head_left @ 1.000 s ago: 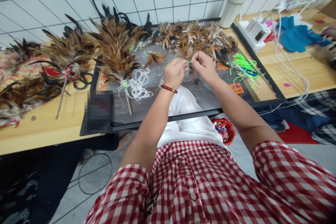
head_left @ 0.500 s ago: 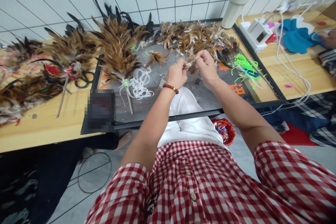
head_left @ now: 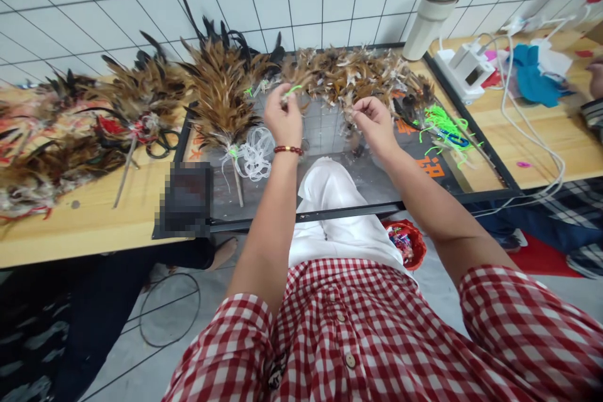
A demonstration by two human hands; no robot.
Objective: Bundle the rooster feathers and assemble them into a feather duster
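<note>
My left hand (head_left: 284, 118), with a beaded bracelet (head_left: 288, 149) at the wrist, is closed around a small feather bundle whose bright green tie (head_left: 294, 90) shows at the fingertips. The hand hides most of the bundle. Farther right, my right hand (head_left: 377, 125) has its thumb and forefinger pinched together in front of the feather pile (head_left: 348, 69); anything between them is too small to make out. Left of my left hand lies a tall brown and black feather duster (head_left: 219, 88) on a stick, beside a coil of clear white ribbon (head_left: 257, 154).
Green ties (head_left: 443, 122) lie on the right of the black-framed board (head_left: 330, 208). A pale bottle (head_left: 431, 22) and a white power strip (head_left: 464, 72) with cables stand behind. More feather dusters (head_left: 136, 91) and scissors (head_left: 162, 144) lie left. Another person's hand (head_left: 596, 75) is at far right.
My hands have parted. The left has moved left with the green-tied feather bundle, while the right stays near its former place, its fingers off the green tie. The view has shifted slightly.
</note>
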